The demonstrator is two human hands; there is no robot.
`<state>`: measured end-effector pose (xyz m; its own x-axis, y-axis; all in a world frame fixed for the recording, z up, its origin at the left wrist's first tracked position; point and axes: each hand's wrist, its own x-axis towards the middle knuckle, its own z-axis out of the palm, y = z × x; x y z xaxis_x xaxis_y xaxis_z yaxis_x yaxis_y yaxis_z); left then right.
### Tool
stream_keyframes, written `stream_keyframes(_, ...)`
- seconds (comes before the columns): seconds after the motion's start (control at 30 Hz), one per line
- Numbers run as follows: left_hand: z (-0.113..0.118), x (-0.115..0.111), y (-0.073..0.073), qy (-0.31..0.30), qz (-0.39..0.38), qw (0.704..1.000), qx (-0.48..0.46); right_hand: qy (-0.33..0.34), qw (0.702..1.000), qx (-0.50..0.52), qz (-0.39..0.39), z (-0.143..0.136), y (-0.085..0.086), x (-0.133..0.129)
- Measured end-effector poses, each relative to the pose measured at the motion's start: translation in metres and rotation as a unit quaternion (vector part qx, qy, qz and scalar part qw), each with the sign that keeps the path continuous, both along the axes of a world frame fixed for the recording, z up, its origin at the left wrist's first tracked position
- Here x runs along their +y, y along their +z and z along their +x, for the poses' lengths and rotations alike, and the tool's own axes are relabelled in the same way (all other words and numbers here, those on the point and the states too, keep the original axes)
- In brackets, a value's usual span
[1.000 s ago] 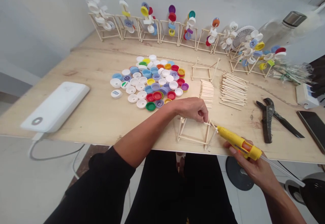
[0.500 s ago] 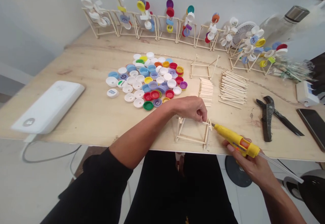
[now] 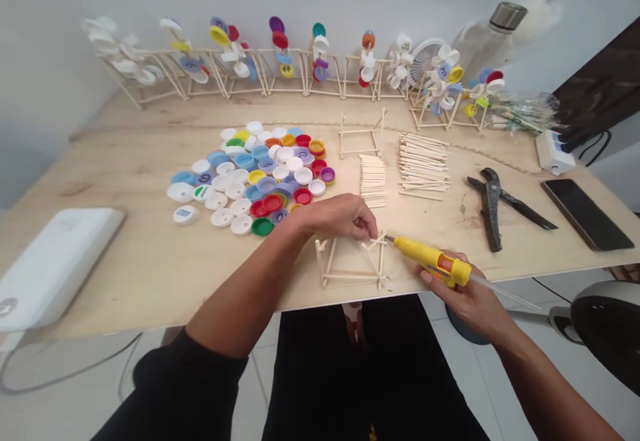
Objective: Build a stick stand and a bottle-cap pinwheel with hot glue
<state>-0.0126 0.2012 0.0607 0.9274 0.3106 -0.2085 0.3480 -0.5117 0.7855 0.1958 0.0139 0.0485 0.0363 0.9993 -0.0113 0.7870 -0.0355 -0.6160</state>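
A small frame of wooden sticks (image 3: 350, 274) stands near the table's front edge. My left hand (image 3: 350, 216) is over its back right corner, fingers pinched on a short wooden stick (image 3: 376, 241) at the top joint. My right hand (image 3: 465, 294) is wrapped round a yellow glue gun (image 3: 433, 259), whose metal tip points left and is at or very near that same corner. A clear glue stick (image 3: 505, 292) sticks out of the gun's rear. Whether the tip touches the wood is too small to tell.
Coloured bottle caps (image 3: 245, 181) lie left of centre. Behind are stick piles (image 3: 424, 164), another frame (image 3: 359, 141) and a row of cap wheels on stands (image 3: 285, 71). Black cutters (image 3: 493, 208) and a phone (image 3: 587, 213) lie right, a white power bank (image 3: 60, 261) left.
The view has shifted, so most things on the table appear farther left. My left hand still pinches at the frame's corner, and the glue gun's tip stays close beside it.
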Motion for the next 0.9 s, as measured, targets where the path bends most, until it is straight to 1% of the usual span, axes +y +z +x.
stream_keyframes(0.2,0.0012,-0.0044,0.0043,0.006,0.002,1.000,0.014,0.009,1.000,0.005,-0.012,-0.0024,0.0077,0.0033)
stream_keyframes(0.47,0.0017,-0.0031,0.0027,0.001,0.000,1.000,0.015,-0.027,0.999,0.022,-0.029,-0.0035,0.0073,0.0023)
stream_keyframes(0.67,0.0015,-0.0033,0.0021,0.001,-0.003,1.000,0.008,-0.040,0.998,0.026,-0.039,-0.0048,0.0080,0.0039)
stream_keyframes(0.77,0.0009,-0.0042,0.0019,0.007,-0.003,1.000,0.006,-0.039,0.998,0.029,-0.050,-0.0044,0.0066,0.0044)
stream_keyframes(0.9,0.0003,-0.0046,0.0017,0.011,0.005,1.000,0.005,-0.058,0.996,0.040,-0.064,-0.0025,0.0032,0.0034)
